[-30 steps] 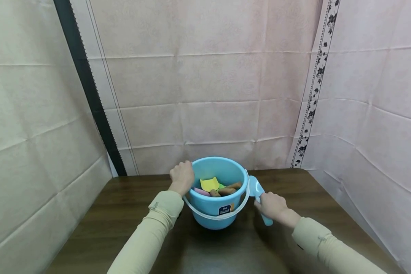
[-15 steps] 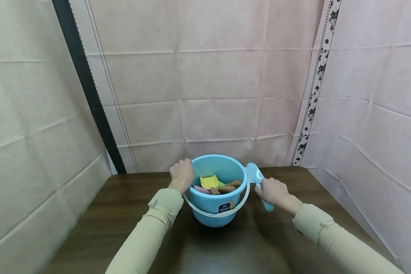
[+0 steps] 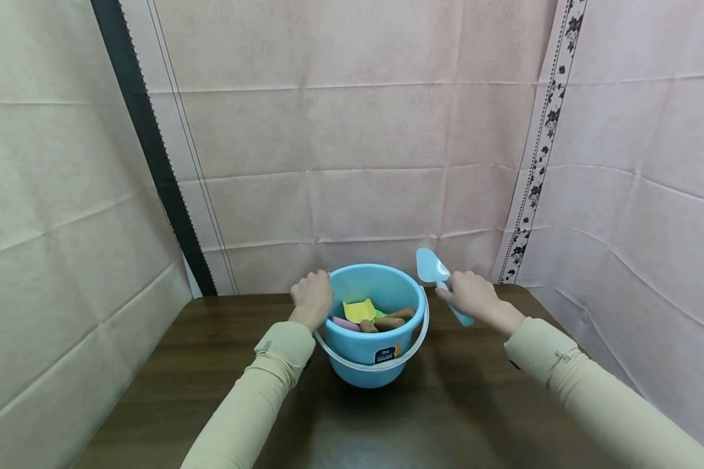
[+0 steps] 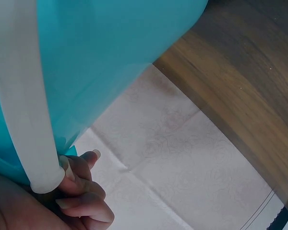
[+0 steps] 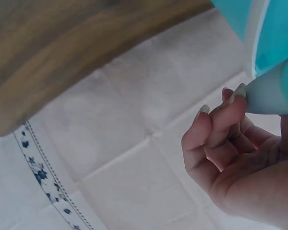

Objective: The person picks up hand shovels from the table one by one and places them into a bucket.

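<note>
A light-blue bucket [image 3: 352,350] stands on the brown table, its white handle [image 3: 418,343] hanging down in front. Inside lie a yellow mold-like piece [image 3: 359,312], a bit of green, a pinkish-purple piece [image 3: 345,324] and several brown rounded pieces [image 3: 389,323]. At the bucket's left rim, my left hand [image 3: 312,301] grips the edge with curled fingers; its fingers [image 4: 89,203] show beside the handle's end in the left wrist view. To the right, my right hand [image 3: 472,298] holds a light-blue toy shovel [image 3: 431,266] by its grip, blade up and above the bucket's rim height.
The dark wooden table [image 3: 211,391] ends just behind the bucket. Creased pale cloth [image 3: 375,143] hangs at the back and along both sides, with a dark strip [image 3: 158,156] at the left corner and a floral band at the right.
My right hand has risen with the toy shovel, from beside the bucket's wall to above its rim. The left hand and the bucket have stayed in place.
</note>
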`<state>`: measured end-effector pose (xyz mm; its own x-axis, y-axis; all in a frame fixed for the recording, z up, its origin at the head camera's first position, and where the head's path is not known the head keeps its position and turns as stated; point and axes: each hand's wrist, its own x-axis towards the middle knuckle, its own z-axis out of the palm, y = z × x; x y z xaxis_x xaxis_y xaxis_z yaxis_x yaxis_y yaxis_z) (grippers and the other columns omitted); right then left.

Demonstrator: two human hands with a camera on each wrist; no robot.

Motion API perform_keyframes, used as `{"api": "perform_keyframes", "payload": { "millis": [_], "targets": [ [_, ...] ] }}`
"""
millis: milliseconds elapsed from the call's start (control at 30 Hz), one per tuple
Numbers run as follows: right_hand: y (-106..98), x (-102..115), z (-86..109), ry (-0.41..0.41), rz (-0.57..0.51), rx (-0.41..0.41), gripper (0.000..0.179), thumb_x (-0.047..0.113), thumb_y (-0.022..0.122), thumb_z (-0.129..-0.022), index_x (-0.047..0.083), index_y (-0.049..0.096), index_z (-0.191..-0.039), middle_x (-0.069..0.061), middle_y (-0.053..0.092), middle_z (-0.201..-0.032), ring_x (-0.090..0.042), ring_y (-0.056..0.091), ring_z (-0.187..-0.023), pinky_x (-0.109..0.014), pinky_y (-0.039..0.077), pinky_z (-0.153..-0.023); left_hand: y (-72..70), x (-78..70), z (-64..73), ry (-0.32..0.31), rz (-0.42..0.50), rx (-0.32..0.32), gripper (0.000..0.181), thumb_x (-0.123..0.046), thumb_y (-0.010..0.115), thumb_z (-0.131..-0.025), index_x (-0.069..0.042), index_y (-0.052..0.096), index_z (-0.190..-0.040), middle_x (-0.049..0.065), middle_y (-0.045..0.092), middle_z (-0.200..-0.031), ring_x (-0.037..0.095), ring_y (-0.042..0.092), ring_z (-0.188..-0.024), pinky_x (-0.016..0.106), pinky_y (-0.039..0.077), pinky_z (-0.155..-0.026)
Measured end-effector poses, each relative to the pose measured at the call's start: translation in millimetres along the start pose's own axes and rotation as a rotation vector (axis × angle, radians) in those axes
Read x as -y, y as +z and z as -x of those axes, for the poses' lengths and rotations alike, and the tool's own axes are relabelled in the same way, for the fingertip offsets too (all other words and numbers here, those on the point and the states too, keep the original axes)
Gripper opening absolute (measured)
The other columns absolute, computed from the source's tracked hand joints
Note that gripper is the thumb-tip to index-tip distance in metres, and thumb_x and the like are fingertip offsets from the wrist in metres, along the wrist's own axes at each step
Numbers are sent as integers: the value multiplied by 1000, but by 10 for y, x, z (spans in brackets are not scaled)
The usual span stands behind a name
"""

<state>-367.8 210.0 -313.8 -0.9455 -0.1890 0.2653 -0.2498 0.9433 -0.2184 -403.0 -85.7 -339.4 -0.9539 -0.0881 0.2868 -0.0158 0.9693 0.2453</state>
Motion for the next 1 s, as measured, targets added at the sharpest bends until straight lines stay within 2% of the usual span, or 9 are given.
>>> {"api": "perform_keyframes", "payload": {
  "millis": [233, 500, 633, 833, 1000],
  "targets": [
    [-150, 153, -116, -64, -4, -27, 44, 32, 59, -93, 13, 46, -56, 1, 46, -51, -13, 46, -47, -26, 34, -43, -11, 6, 0, -2, -2, 4, 24, -18, 46, -101, -1, 63, -101, 15, 66, -87, 29, 66, -78, 42, 51, -63],
    [-160, 374, -195, -117, -9, 22, 45, 32, 58, -93, 15, 41, -55, 4, 37, -49, -11, 40, -46, -24, 27, -44, -17, 11, 23, 4, 8, 4, 23, -18, 47, -101, -1, 63, -99, 14, 65, -84, 27, 64, -73, 41, 50, -61],
    [-161, 484, -208, -163, -24, 70, 47, 32, 60, -94, 16, 40, -54, 5, 34, -49, -9, 37, -45, -23, 25, -44, -12, 8, 29, 5, 8, 1, 22, -17, 48, -100, -1, 63, -98, 14, 65, -84, 28, 65, -74, 41, 50, -61],
    [-143, 606, -265, -289, -53, 148, 51, 29, 63, -93, 17, 36, -52, 5, 29, -49, -8, 31, -44, -22, 25, -45, 0, 9, 23, 5, 13, -13, 28, -19, 42, -103, 0, 64, -101, 15, 67, -88, 30, 67, -79, 43, 51, -63],
    [-86, 673, -320, -317, -36, 211, 43, 29, 66, -92, 14, 47, -56, 4, 30, -51, -9, 32, -46, -21, 28, -48, 1, 5, 19, 6, 16, -18, 33, -22, 39, -105, -1, 64, -100, 16, 68, -89, 31, 68, -81, 43, 51, -63]
  ]
}}
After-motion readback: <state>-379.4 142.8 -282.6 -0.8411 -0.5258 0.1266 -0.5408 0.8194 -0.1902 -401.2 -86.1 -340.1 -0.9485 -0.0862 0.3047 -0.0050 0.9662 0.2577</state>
